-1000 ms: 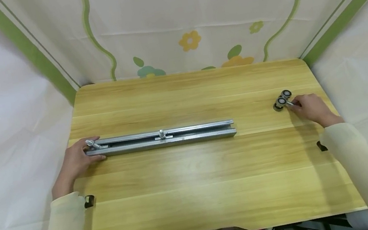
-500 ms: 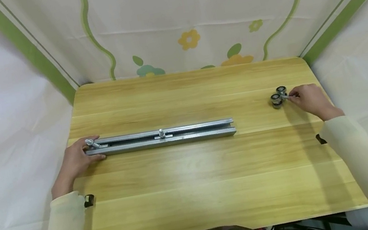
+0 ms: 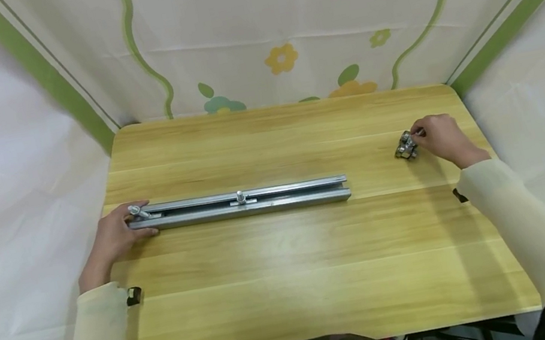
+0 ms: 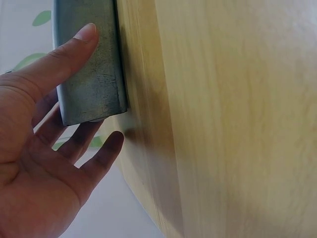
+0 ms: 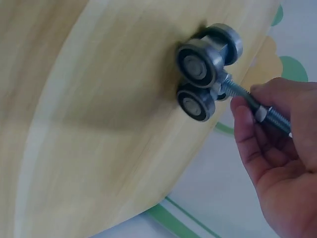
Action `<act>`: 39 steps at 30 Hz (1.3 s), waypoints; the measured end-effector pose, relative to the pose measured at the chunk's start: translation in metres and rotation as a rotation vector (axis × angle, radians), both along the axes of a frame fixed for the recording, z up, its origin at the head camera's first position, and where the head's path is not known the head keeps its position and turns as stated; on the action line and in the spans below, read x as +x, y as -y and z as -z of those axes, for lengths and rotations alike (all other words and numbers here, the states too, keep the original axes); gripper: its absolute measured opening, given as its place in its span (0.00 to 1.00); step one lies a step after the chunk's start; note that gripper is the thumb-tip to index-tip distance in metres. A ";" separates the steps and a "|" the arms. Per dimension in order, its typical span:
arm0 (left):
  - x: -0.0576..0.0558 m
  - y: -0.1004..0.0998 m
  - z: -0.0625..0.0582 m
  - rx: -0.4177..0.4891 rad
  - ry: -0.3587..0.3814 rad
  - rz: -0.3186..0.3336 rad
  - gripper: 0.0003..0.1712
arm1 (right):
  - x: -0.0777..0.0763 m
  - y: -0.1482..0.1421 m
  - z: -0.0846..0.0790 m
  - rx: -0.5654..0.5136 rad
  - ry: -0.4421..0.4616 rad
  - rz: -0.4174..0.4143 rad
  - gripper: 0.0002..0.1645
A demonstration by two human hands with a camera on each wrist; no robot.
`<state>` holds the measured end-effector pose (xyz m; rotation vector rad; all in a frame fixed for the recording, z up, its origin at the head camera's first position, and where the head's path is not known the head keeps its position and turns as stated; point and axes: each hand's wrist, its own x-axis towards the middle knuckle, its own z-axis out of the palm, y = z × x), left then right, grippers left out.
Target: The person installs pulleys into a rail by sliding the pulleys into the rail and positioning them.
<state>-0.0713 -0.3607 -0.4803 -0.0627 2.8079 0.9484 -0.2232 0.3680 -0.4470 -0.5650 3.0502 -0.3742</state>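
Observation:
A long metal channel rail (image 3: 257, 206) lies across the table, its slot facing up. Two bolts stand in the slot: one bolt (image 3: 241, 197) near the middle, one tilted bolt (image 3: 135, 210) at the left end. My left hand (image 3: 116, 234) grips that left end, thumb (image 4: 74, 54) on the near side wall and fingers on the far side. At the right, my right hand (image 3: 442, 137) pinches the threaded stem of a roller trolley (image 3: 405, 146) between thumb and fingers. In the right wrist view the trolley's several bearing wheels (image 5: 198, 64) point away from the hand, over the table.
The wooden table (image 3: 293, 288) has rounded far corners. A white cloth backdrop (image 3: 237, 30) with printed flowers and vines hangs behind it, and white cloth walls (image 3: 11, 210) stand on both sides.
My right hand has moved slightly left and away from me, turning the roller trolley so its wheels now point toward the near left. The left hand and the rail have stayed put.

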 end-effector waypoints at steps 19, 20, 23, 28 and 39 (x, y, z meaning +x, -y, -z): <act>0.003 0.001 -0.001 0.003 -0.015 0.000 0.43 | -0.008 0.005 -0.015 0.121 0.138 -0.078 0.12; 0.003 0.001 -0.001 0.005 -0.013 -0.001 0.43 | -0.008 0.004 -0.015 0.125 0.142 -0.084 0.12; 0.002 0.001 -0.001 0.007 -0.009 -0.003 0.43 | -0.008 0.005 -0.017 0.137 0.154 -0.103 0.12; 0.001 0.000 -0.002 0.007 0.000 -0.009 0.44 | -0.005 0.009 -0.021 0.159 0.183 -0.124 0.13; 0.002 0.002 -0.001 0.008 -0.012 -0.003 0.44 | 0.010 0.027 -0.024 0.169 0.187 -0.183 0.10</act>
